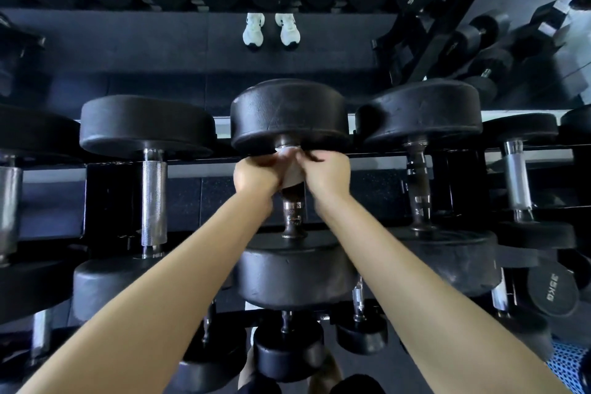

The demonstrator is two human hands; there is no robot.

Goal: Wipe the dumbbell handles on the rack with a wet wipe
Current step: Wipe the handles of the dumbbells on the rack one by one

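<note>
We hold both hands together on the middle dumbbell point(289, 115) of the rack's point(105, 198) top shelf. It lies with one head toward the back edge and the other toward the front edge. The wet wipe point(292, 171), a white sheet, is wrapped round the far end of its handle point(292, 211), just below the back head. Our left hand point(256, 171) curls its fingers round the wipe from the left. Our right hand point(326, 173) closes on it from the right, with its fingertips blurred at the top. The two hands meet over the wipe, and both forearms reach up from the front edge of the rack. The near part of the handle is bare, dark and worn, down to the collar at the front head.

Just beside it on the left lies a dumbbell with a bright knurled handle point(154, 198), and on the right one with a dark handle point(419, 189). Farther right lies another with a shiny grip point(515, 179). Smaller dumbbells point(287, 352) sit on a lower shelf near the front, and one at the right end reads 36KG point(550, 292). Behind the back edge a mirror point(160, 51) shows a row of marked weights and a pair of white shoes point(271, 29).
</note>
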